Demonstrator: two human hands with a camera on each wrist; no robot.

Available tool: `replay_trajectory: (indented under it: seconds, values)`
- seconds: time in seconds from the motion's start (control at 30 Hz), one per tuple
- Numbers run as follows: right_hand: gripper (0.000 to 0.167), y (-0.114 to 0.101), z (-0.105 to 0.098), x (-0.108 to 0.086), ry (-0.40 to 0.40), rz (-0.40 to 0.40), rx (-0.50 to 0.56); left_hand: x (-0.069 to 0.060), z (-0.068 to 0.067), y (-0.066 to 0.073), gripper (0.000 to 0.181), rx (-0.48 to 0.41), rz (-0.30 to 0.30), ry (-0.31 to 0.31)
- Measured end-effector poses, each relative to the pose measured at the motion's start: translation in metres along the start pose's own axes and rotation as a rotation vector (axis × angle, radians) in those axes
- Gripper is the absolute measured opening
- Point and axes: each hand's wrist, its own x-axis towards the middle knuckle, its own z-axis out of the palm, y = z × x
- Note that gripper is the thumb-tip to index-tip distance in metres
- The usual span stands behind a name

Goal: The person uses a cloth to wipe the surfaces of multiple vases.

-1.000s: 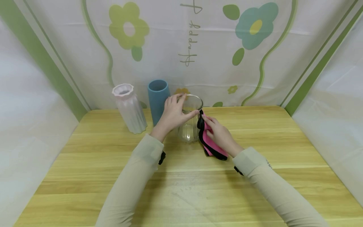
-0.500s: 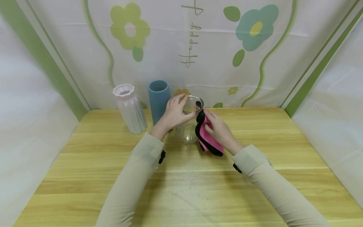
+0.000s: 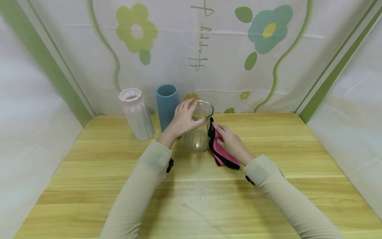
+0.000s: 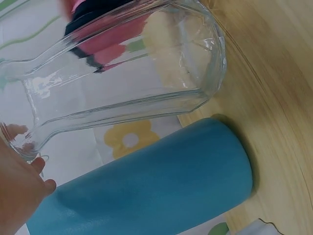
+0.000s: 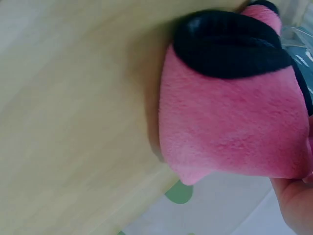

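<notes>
A clear glass vase (image 3: 197,141) with a round rim stands on the wooden table. My left hand (image 3: 182,122) holds it around the neck, thumb on the near side and fingers toward the far side. My right hand (image 3: 232,142) pinches a pink cloth with black edging (image 3: 222,154) at the vase's right side. In the left wrist view, the glass vase (image 4: 146,102) shows ribbed walls, with the pink cloth seen through it. Folds of the plush pink cloth (image 5: 230,122) fill much of the right wrist view, hiding most of the right fingers.
A blue vase (image 3: 167,104) stands just left of the glass vase, close to my left hand. Farther left is a fluted white-pink vase (image 3: 138,119). Behind the wooden table (image 3: 194,205) hangs a flower-printed curtain (image 3: 173,43).
Half a second ago the cloth reached up to the vase's rim, with part showing behind it. Now my right hand and the cloth are lower on the right side. My left hand stays nearly still.
</notes>
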Motion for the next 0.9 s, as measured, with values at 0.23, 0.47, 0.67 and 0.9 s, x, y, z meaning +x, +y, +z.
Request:
replay_trajectory:
  seconds: [0.23,0.47,0.67,0.9]
  values:
    - [0.063,0.010,-0.006,-0.002,0.001,0.018,-0.022,0.000,0.001,-0.001,0.081,-0.001,-0.008,0.015]
    - [0.065,0.026,-0.029,-0.003,0.020,0.085,-0.040,-0.003,0.000,-0.004,0.079,0.005,-0.009,0.051]
    - [0.064,0.046,-0.047,-0.006,0.016,0.141,-0.036,-0.007,-0.003,-0.006,0.070,-0.032,0.008,0.171]
    - [0.062,0.070,-0.059,-0.013,0.047,0.183,-0.079,-0.008,-0.004,-0.009,0.061,-0.025,0.037,0.296]
